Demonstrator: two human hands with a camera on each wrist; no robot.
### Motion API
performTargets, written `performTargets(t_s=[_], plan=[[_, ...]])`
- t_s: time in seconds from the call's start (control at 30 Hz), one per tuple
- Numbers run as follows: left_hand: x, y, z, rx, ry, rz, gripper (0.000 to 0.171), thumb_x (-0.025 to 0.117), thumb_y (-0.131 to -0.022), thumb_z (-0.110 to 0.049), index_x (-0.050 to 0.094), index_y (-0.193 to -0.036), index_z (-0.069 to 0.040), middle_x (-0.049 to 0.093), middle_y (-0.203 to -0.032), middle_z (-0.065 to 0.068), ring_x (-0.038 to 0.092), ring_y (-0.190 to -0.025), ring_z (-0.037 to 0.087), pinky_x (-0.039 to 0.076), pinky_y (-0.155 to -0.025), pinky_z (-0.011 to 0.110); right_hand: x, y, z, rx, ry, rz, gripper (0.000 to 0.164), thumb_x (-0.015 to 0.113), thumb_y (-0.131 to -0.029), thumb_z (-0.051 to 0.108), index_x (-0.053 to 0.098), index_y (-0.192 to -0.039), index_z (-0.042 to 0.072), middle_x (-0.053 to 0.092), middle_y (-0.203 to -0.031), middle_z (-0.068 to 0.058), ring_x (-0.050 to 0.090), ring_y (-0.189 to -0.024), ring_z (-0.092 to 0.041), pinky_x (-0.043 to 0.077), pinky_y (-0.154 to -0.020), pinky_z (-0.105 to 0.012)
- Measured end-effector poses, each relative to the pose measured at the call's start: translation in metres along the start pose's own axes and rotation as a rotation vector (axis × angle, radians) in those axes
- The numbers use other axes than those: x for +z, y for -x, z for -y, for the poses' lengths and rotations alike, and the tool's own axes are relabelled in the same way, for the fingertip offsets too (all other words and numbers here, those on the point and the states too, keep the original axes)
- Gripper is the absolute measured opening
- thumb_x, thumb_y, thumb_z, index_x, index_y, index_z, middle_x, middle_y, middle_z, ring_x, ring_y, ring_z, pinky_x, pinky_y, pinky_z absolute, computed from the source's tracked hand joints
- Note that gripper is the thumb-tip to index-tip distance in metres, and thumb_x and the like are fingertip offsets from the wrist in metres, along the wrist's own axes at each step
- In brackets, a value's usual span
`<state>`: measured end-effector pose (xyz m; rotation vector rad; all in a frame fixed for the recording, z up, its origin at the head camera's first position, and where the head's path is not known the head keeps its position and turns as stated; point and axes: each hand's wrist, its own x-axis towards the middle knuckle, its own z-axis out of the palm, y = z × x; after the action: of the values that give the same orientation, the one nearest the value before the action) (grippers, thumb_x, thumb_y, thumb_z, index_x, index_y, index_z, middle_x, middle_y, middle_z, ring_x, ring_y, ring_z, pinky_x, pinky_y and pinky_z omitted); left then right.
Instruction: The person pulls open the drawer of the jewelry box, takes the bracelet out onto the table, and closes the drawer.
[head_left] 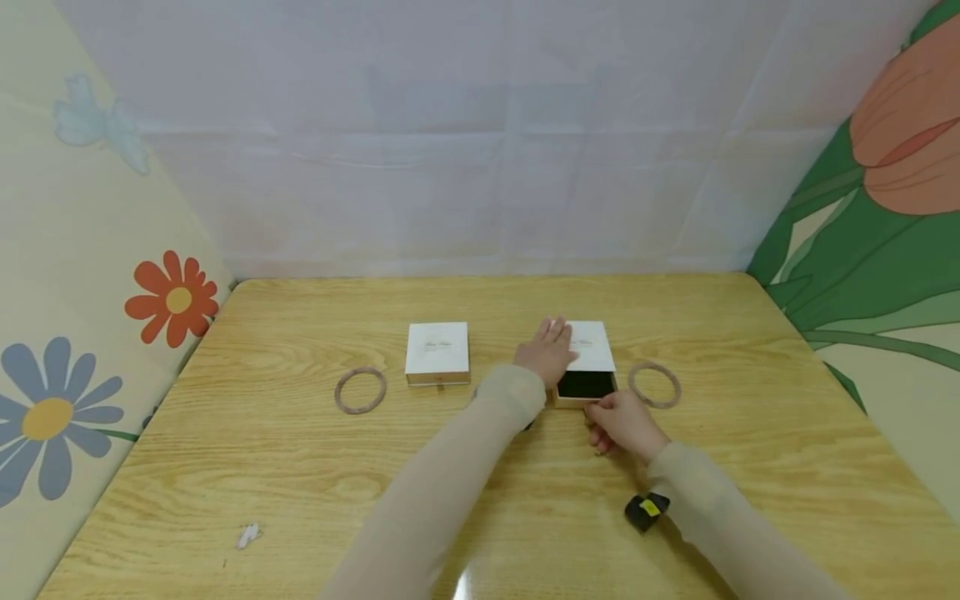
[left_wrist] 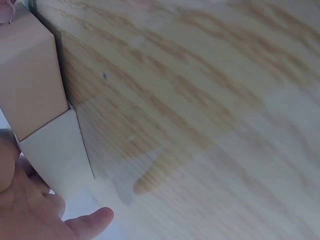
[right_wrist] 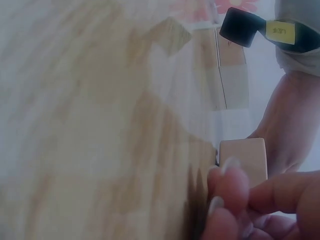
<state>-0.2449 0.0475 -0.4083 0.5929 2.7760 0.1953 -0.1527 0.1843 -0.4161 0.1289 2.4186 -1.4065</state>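
A white drawer box with faint lettering stands right of the table's middle. Its tan-fronted drawer is partly out toward me, showing a black interior. My left hand rests over the left part of the white sleeve with fingers stretched; in the left wrist view its fingers lie along the sleeve. At the drawer's front, my right hand pinches with thumb and curled fingers at the front edge. The fingertips hide the exact spot they pinch. In the right wrist view the tan drawer front shows just beyond them.
A second white box, its drawer in, stands to the left. One pinkish ring lies left of it, another bangle-like ring right of the opened box. A small white scrap lies near the front left. A black strap device is at my right wrist.
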Motion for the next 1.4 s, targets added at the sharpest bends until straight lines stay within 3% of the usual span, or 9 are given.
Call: performTargets(t_s=[0.57, 1.4], plan=[[0.0, 0.0, 0.0, -0.008, 0.034, -0.028, 0.058, 0.031, -0.105, -0.041, 0.015, -0.157, -0.019, 0.004, -0.162, -0.005, 0.001, -0.147, 0.013, 0.03, -0.111, 0.046, -0.004, -0.013, 0.002, 0.006, 0.014, 0.021, 0.03, 0.048, -0.097, 0.005, 0.062, -0.073, -0.007, 0.058, -0.054, -0.001, 0.055, -0.044, -0.008, 0.046, -0.042, -0.021], [-0.004, 0.005, -0.001, -0.016, 0.023, -0.004, 0.058, 0.028, -0.106, -0.041, 0.012, -0.157, -0.02, 0.0, -0.163, -0.006, -0.003, -0.147, 0.011, 0.027, -0.113, 0.044, -0.005, -0.022, 0.004, 0.015, 0.052, 0.018, 0.032, 0.048, -0.097, 0.007, 0.062, -0.07, -0.004, 0.058, -0.055, -0.001, 0.055, -0.044, -0.008, 0.047, -0.041, -0.023]])
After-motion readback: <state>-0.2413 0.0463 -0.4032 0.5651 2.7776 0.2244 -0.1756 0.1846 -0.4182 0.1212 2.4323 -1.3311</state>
